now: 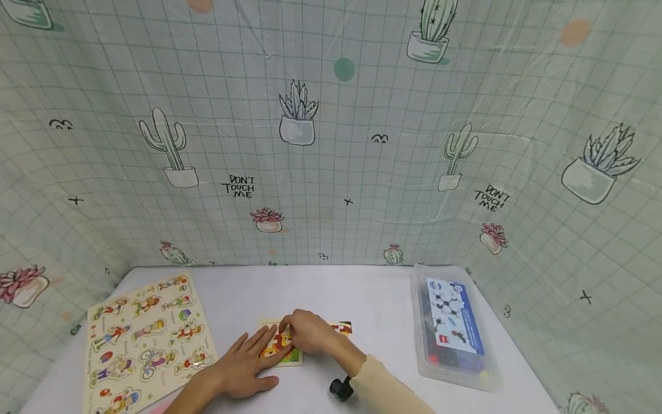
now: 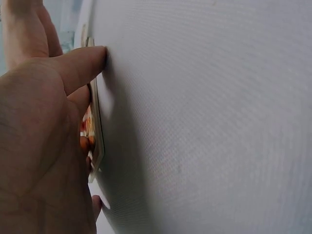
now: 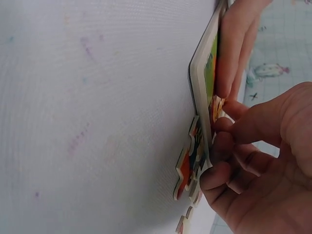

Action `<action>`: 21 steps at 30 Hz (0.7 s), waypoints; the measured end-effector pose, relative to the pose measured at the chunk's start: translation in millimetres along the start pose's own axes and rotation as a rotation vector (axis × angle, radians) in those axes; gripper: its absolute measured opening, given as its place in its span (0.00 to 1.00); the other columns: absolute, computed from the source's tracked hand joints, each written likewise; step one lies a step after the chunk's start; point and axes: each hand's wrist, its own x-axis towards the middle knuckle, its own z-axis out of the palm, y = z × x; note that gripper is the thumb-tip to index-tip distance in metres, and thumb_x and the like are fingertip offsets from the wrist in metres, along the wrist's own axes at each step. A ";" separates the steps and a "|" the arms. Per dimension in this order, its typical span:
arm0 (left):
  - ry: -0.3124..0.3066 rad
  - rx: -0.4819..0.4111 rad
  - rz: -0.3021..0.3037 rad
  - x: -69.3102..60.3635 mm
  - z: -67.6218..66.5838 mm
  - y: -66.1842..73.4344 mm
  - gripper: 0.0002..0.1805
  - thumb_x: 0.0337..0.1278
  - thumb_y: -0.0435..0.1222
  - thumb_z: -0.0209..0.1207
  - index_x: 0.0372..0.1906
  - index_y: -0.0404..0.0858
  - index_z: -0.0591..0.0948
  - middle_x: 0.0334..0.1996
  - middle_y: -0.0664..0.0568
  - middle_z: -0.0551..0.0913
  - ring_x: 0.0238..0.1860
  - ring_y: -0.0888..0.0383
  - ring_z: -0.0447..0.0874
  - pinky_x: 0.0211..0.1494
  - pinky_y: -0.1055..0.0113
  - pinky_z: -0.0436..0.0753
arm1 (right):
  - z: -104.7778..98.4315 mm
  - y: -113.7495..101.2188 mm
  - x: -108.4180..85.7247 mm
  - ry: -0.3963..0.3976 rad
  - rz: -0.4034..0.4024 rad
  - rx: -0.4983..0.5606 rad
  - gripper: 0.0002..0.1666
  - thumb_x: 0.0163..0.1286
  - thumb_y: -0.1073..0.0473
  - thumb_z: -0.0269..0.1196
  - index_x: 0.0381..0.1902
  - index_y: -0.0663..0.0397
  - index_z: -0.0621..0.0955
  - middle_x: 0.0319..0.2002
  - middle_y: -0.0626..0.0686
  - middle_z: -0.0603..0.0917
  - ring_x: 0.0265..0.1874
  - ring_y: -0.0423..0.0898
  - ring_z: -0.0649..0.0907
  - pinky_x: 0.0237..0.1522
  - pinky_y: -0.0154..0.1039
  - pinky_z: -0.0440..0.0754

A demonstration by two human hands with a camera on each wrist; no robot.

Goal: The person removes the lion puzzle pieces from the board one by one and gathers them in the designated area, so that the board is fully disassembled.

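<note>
Puzzle board [image 1: 293, 357]: lies flat on the white table [image 1: 372, 322], between and under your two hands, near the middle of the near part of the tabletop. Printed orange, red and green, pale rim. Your left hand [image 1: 242, 368] rests across its left side, fingers straight and spread apart; the thumb stretches out past the board's near edge. Your right hand [image 1: 309, 332] is at the board's right side, fingers bent, tips at the printed surface and the rim; whether they pinch a piece, you cannot tell from these views. Loose pieces [image 3: 187, 168] lie on the table just beside the board's right edge, partly behind your right hand in the head view. A small black object [image 1: 341, 389] sits near your cream sleeve [image 1: 385, 388]. Farther left: a large board [image 1: 145, 339] with printed figures. Well to the right: a clear plastic box [image 1: 455, 328], blue-and-white label. Behind the table: a checked curtain [image 1: 331, 172] with cactus prints.
</note>
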 end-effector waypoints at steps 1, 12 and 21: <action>0.001 0.008 -0.002 0.0 0.1 0.3 0.33 0.70 0.58 0.52 0.77 0.60 0.64 0.80 0.39 0.48 0.79 0.37 0.44 0.73 0.31 0.48 | 0.4 -0.5 0.0 0.004 0.003 0.004 0.14 0.70 0.66 0.61 0.49 0.49 0.86 0.40 0.46 0.83 0.34 0.35 0.76 0.44 0.33 0.80; 0.011 0.023 -0.011 -0.4 1.0 0.3 0.33 0.70 0.59 0.53 0.76 0.58 0.66 0.80 0.39 0.49 0.79 0.38 0.44 0.73 0.31 0.49 | 2.2 -2.9 -0.3 0.021 0.026 0.074 0.11 0.69 0.65 0.62 0.47 0.51 0.86 0.36 0.45 0.79 0.31 0.35 0.73 0.38 0.31 0.76; 0.014 0.024 -0.005 -0.6 -0.1 1.5 0.33 0.70 0.58 0.53 0.76 0.58 0.66 0.80 0.39 0.50 0.79 0.37 0.45 0.73 0.31 0.49 | -0.9 -3.0 -0.3 0.031 0.030 0.108 0.10 0.66 0.64 0.65 0.45 0.50 0.85 0.32 0.43 0.76 0.29 0.35 0.72 0.33 0.30 0.73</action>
